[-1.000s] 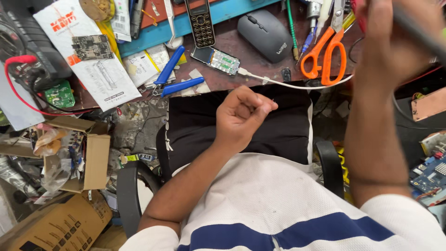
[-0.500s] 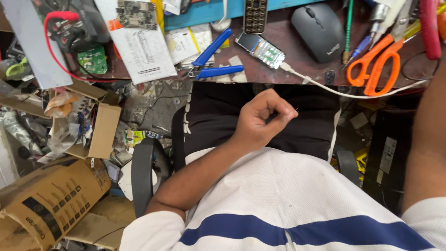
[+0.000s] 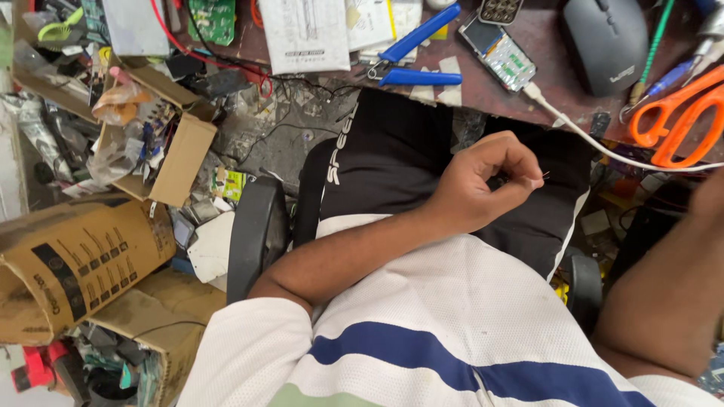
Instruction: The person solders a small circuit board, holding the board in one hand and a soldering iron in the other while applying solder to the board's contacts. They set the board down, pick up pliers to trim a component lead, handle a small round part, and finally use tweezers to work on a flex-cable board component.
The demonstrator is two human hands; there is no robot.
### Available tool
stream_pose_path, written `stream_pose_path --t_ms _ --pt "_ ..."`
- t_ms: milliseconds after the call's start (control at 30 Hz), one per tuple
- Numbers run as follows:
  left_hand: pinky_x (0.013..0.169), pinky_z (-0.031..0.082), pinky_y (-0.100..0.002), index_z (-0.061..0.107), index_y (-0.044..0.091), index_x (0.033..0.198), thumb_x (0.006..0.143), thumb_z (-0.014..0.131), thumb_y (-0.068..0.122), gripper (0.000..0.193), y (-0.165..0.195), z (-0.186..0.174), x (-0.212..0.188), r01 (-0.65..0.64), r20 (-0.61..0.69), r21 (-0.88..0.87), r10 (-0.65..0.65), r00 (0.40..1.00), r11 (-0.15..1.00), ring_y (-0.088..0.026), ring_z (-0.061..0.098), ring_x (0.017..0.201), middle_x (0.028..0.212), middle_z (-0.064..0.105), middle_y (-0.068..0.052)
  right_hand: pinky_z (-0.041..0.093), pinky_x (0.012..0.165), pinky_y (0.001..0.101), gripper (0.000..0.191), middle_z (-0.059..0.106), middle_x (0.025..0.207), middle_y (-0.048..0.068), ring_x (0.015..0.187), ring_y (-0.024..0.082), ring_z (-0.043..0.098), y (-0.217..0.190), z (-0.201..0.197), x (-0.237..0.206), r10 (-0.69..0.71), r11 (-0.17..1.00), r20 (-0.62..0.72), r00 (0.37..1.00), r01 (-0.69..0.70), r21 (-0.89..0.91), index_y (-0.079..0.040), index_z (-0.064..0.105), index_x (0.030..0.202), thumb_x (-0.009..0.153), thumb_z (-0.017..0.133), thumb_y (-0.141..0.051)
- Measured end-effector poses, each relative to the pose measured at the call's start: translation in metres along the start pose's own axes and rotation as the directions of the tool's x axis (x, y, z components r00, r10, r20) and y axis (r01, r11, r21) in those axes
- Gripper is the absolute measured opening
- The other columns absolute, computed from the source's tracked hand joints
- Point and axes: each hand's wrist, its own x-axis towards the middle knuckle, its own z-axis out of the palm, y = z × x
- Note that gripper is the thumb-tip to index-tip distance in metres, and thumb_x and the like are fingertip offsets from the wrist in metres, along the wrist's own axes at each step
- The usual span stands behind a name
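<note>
In the head view the left hand is hovering over the lap with its fingers curled in, thumb and forefinger pinching a thin wire whose tip is poking out to the right; the wire is too small to make out further. The right hand is lying outside the frame, only its forearm is showing at the right edge, so I cannot tell how it is closing. On the floor to the left an open cardboard box is holding crumpled plastic and small parts, and a larger brown carton is lying on its side just below it. Along the table edge blue pliers are lying beside a small phone, from which a white cable is running right, passing just above the pinching hand. A grey mouse and orange scissors are sitting further right.
</note>
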Motion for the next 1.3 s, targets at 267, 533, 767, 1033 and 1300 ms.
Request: stream_pose_path --t_ms 267,533,767,1033,1300 --pt "0.089 0.053 -0.023 0.062 0.005 0.107 0.098 0.065 -0.003 0.013 -0.015 0.005 -0.006 -0.023 -0.149 -0.080 0.011 0.989 0.996 -0.005 0.066 0.092 0.102 0.063 0.000 0.058 0.076 0.0388 0.026 0.076 0.094 0.015 0.085 0.031 0.076 -0.041 0.049 -0.048 -0.208 0.963 -0.170 0.963 0.232 0.134 0.004 0.072 0.113 0.106 0.073 -0.021" --pt "0.078 0.050 -0.020 0.063 0.004 0.109 0.100 0.066 -0.001 0.011 -0.015 0.000 -0.001 -0.037 -0.469 -0.089 -0.009 0.883 0.995 -0.003 0.059 0.086 0.095 0.065 0.002 0.053 0.070 0.0321 0.033 0.071 0.095 0.015 0.079 0.027 0.070 -0.039 0.085 -0.064 -0.121 0.905 -0.289 0.950 0.225 0.361 0.002 0.069 0.107 0.106 0.075 -0.030" --pt "0.072 0.049 -0.021 0.067 0.004 0.099 0.098 0.070 0.002 0.004 0.013 0.009 0.018 -0.034 -0.300 0.081 0.057 0.952 0.996 -0.003 0.058 0.074 0.084 0.065 0.002 0.053 0.076 0.0322 0.027 0.069 0.104 0.019 0.086 0.025 0.066 0.019 0.077 -0.068 0.323 0.746 -0.412 0.852 0.039 0.665 0.013 0.065 0.113 0.120 0.064 -0.013" --pt "0.081 0.057 -0.024 0.066 0.006 0.097 0.094 0.072 0.001 0.008 0.037 -0.073 0.007 -0.176 0.167 0.262 0.136 0.977 0.949 -0.008 0.067 0.087 0.097 0.067 0.000 0.057 0.084 0.0326 0.007 0.065 0.111 0.021 0.093 0.023 0.065 0.023 0.087 -0.107 0.274 0.802 -0.268 0.924 -0.066 0.593 0.012 0.059 0.124 0.120 0.061 0.006" --pt "0.075 0.055 -0.029 0.066 0.006 0.090 0.086 0.069 -0.004 0.012 0.026 -0.092 0.004 -0.231 0.207 0.448 0.151 0.967 0.864 -0.015 0.066 0.081 0.091 0.066 -0.002 0.061 0.072 0.0356 0.022 0.066 0.098 0.018 0.077 0.025 0.069 0.000 0.105 -0.093 0.114 0.717 -0.163 0.980 0.032 0.696 -0.005 0.046 0.117 0.112 0.067 0.000"
